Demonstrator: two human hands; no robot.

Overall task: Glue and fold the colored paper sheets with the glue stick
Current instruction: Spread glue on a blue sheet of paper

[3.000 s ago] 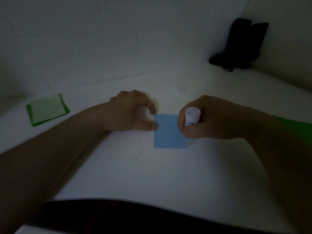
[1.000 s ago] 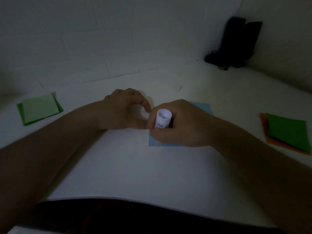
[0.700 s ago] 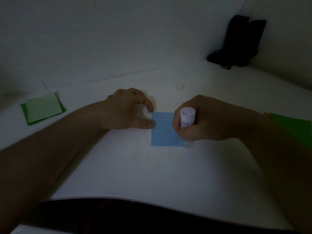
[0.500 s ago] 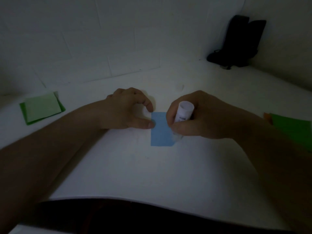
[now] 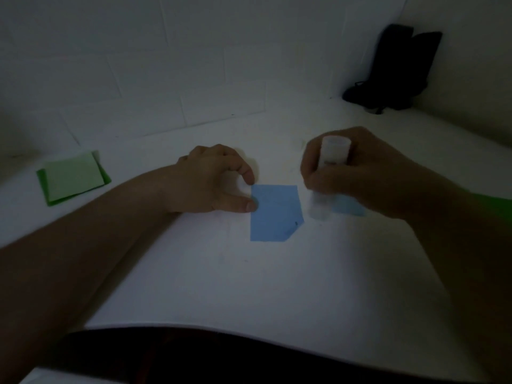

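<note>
A blue paper sheet lies flat on the white table in the middle of the head view. My left hand rests at its left edge, with the thumb tip and a curled forefinger pinning that edge down. My right hand is closed around a white glue stick, held upright and blurred. The stick's lower end sits at the sheet's right part. The right hand hides part of the sheet; a strip of blue shows under it.
A stack of light and dark green sheets lies at the far left. A green sheet shows behind my right forearm. A black object stands in the back right corner by the wall. The table's near edge curves below.
My right hand has swept the glue stick from the sheet's left part to its right side, uncovering most of the blue paper. My left hand has stayed at the left edge.
</note>
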